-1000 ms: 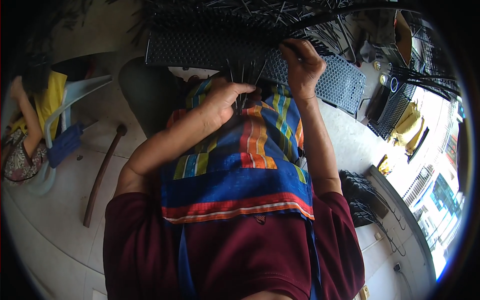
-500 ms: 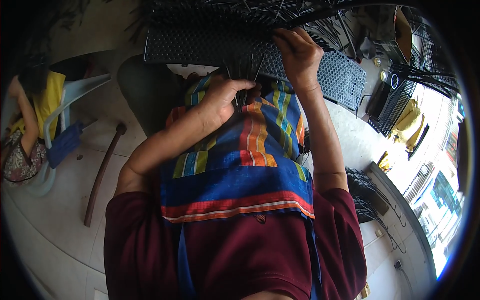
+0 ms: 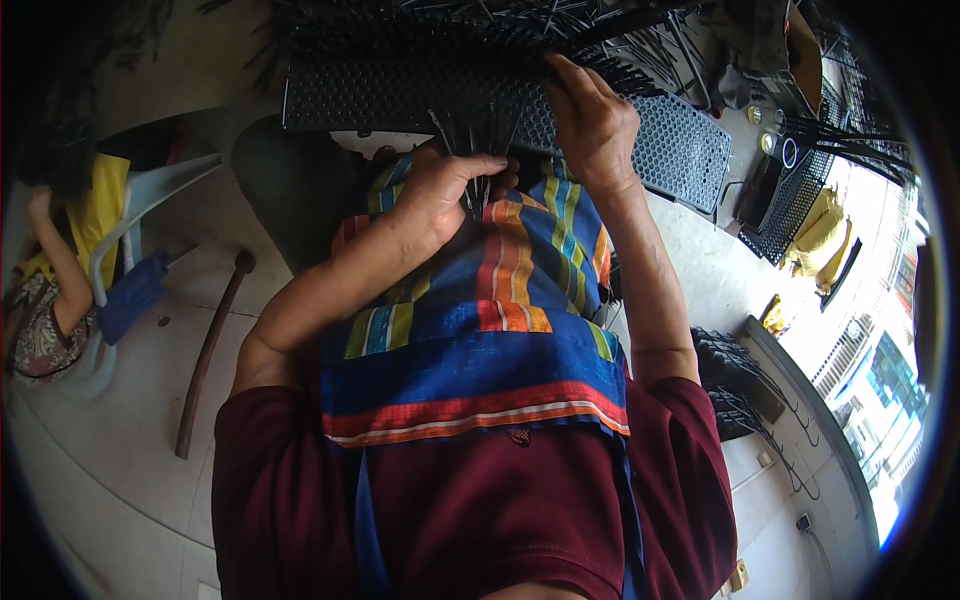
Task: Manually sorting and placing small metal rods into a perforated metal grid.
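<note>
My left hand (image 3: pixel 450 190) is closed around a bundle of thin metal rods (image 3: pixel 478 140) whose ends stick up above the thumb. It rests over the striped apron (image 3: pixel 515 260) on my lap. In front lies a long dark panel (image 3: pixel 370 105) full of small round holes, with rows of black spikes standing along its far part. Its right part (image 3: pixel 690 145) catches the light and shows the holes plainly. My right hand (image 3: pixel 597 125) is over this panel, fingertips pinched together at the spikes; what they hold is too small and dark to make out.
Loose dark rods (image 3: pixel 650 55) lie heaped beyond the panel. At left sits another person in a yellow top (image 3: pixel 108 190) by a grey chair (image 3: pixel 150 185). A brown rod (image 3: pixel 213 355) lies on the floor. Black hooked wires (image 3: pixel 745 375) stand at right, near a dark mesh tray (image 3: pixel 770 230).
My right hand has shifted slightly left and nearer to me along the panel, its fingers more extended. The rods in my left hand fan out a little more.
</note>
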Action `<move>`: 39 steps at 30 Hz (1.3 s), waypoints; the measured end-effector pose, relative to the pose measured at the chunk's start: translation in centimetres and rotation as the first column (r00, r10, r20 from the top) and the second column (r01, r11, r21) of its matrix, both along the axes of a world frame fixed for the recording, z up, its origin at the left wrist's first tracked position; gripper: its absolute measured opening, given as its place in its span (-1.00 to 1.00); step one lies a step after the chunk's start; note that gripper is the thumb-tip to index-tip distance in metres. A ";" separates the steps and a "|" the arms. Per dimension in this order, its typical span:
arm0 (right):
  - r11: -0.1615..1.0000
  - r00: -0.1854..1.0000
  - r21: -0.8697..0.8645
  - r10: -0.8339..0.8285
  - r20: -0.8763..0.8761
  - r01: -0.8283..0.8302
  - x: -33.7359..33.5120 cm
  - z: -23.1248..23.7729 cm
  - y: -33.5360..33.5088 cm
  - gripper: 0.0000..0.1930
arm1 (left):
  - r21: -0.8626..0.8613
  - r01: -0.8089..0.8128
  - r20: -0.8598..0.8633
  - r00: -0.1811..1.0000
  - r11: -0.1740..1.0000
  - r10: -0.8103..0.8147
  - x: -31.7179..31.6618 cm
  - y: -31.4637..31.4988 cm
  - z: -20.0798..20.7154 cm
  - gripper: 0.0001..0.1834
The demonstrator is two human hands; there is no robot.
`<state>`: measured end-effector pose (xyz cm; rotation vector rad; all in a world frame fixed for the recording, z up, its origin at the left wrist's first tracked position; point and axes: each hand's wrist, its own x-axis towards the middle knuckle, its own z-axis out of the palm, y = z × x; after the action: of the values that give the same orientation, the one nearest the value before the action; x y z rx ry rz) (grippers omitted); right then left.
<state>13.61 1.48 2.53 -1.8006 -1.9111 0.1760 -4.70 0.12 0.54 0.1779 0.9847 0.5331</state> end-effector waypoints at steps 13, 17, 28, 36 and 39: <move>0.879 0.316 -0.465 -0.474 -0.822 0.110 0.4 0.0 -2.6 -0.93 | 0.043 0.000 -0.021 1.000 0.999 0.001 0.6 -0.9 0.1 -0.78; 0.918 0.370 -0.094 -0.247 -0.896 0.385 1.5 -0.2 -1.4 -0.94 | -0.094 0.043 0.072 0.997 0.995 -0.036 0.3 -1.4 -0.9 -0.84; 0.972 0.888 0.089 -0.160 -0.432 0.218 1.5 -1.7 -0.2 -0.85 | -0.099 0.113 0.039 0.993 0.989 -0.110 1.0 -0.5 -0.1 -0.73; 0.979 0.939 0.116 -0.120 -0.322 0.165 1.3 -1.0 0.7 -0.89 | 0.017 0.058 0.026 0.998 0.998 -0.059 2.2 0.3 0.3 -0.80; 0.982 0.907 -0.036 -0.185 -0.378 0.185 1.2 -0.3 -0.3 -0.86 | 0.062 0.068 0.036 0.997 0.996 -0.070 2.0 0.6 0.6 -0.83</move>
<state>14.81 1.17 2.22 -1.7815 -1.4611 0.4251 -2.69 0.74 1.11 0.2545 0.9220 0.5015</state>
